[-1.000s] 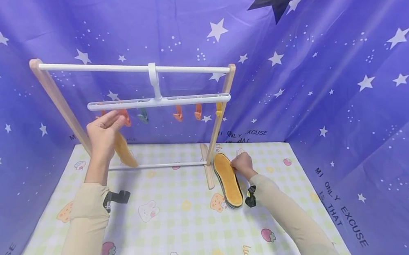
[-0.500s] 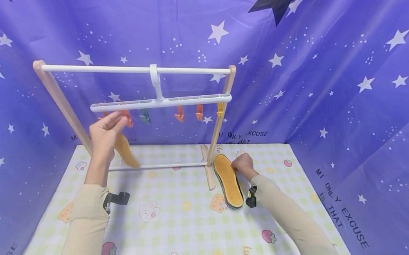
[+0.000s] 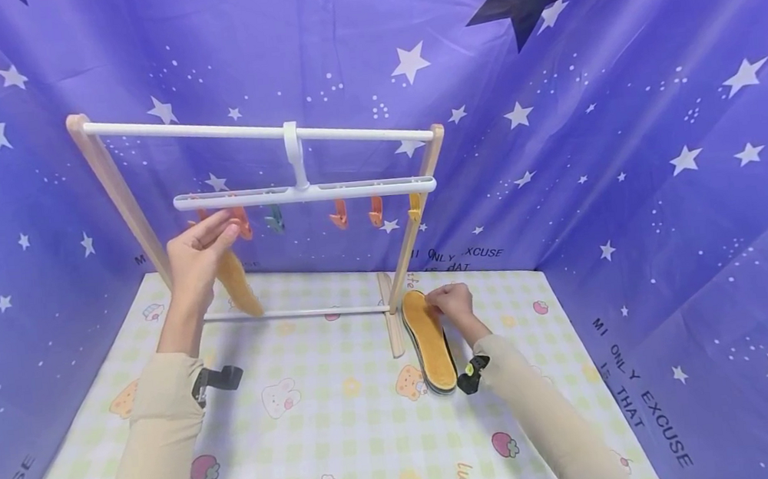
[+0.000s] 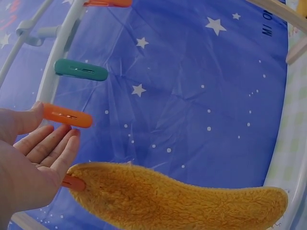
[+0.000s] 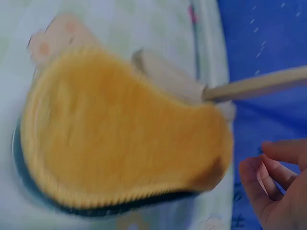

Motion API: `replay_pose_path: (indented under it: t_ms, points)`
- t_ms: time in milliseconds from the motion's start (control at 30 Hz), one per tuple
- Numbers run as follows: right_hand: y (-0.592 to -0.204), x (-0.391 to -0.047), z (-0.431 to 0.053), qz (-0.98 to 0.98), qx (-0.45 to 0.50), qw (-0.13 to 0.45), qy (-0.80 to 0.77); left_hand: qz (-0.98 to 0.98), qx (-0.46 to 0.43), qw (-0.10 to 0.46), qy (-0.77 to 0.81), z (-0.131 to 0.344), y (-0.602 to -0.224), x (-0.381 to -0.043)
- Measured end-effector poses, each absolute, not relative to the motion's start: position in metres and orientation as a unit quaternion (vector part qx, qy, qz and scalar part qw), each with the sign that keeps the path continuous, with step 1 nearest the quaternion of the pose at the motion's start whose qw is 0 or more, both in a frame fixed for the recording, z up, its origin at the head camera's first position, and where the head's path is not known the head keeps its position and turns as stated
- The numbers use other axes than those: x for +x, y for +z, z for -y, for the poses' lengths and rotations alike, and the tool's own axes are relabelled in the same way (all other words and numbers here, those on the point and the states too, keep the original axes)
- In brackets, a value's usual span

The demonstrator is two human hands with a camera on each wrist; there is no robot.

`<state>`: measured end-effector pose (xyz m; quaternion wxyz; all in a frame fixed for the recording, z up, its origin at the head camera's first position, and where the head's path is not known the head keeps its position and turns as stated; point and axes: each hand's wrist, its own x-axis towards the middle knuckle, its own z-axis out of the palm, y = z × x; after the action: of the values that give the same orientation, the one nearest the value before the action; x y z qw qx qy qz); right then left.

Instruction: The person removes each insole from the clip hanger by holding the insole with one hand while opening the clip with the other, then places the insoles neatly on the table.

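My left hand is at the left of the white hanger, its thumb and fingers pinching an orange clip. Beside it, a fuzzy yellow insole hangs from a reddish-orange clip, its lower end near the rack's bottom bar. On the table, at the rack's right foot, lies another yellow insole with a dark edge beneath. My right hand is at its far end, fingers loosely bent. In the right wrist view a gap shows between fingertips and insole.
The hanger hooks onto the white top bar of a wooden-sided rack. Along it hang a green clip, further orange clips and a yellow clip. Purple star-printed curtains surround the checked tablecloth.
My right hand has shifted from the insole's right edge to over its far end, its fingers loosening. The left hand stays at the orange clip. The view has tilted slightly.
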<state>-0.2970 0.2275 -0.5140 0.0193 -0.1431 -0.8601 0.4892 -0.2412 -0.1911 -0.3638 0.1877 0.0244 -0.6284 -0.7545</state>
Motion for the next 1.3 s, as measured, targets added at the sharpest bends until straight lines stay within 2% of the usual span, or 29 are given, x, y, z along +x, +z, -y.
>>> replay_pose_path:
  t_ms: [133, 333, 400, 467, 700, 767, 867, 1067, 1300]
  points:
    - [-0.501, -0.290, -0.212, 0.828, -0.123, 0.041, 0.545, 0.601, 0.024, 0.208, -0.771, 0.194, -0.364, -0.239]
    - [-0.482, -0.277, -0.189, 0.796, -0.080, 0.080, 0.594, 0.581, 0.089, 0.350, -0.729, 0.198, -0.361, -0.242]
    - [-0.478, -0.273, -0.182, 0.787, -0.063, 0.083, 0.607, 0.591, 0.124, 0.370, -0.706, 0.202, -0.360, -0.246]
    - [-0.475, -0.271, -0.176, 0.776, -0.044, 0.082, 0.624, 0.598, 0.137, 0.351, -0.707, 0.207, -0.359, -0.252]
    - [-0.460, -0.267, -0.153, 0.761, 0.051, 0.070, 0.643, 0.708, 0.109, 0.160, -0.679, 0.230, -0.355, -0.271]
    - [-0.456, -0.267, -0.147, 0.761, 0.074, 0.067, 0.641, 0.737, 0.087, 0.126, -0.659, 0.237, -0.355, -0.273]
    - [-0.450, -0.268, -0.136, 0.761, 0.099, 0.058, 0.638, 0.755, 0.057, 0.112, -0.644, 0.245, -0.358, -0.272]
    - [-0.438, -0.271, -0.108, 0.754, 0.133, 0.034, 0.642, 0.774, 0.031, 0.121, -0.621, 0.251, -0.366, -0.267]
    - [-0.426, -0.271, -0.068, 0.736, 0.181, 0.014, 0.652, 0.707, -0.028, 0.091, -0.701, 0.257, -0.380, -0.260]
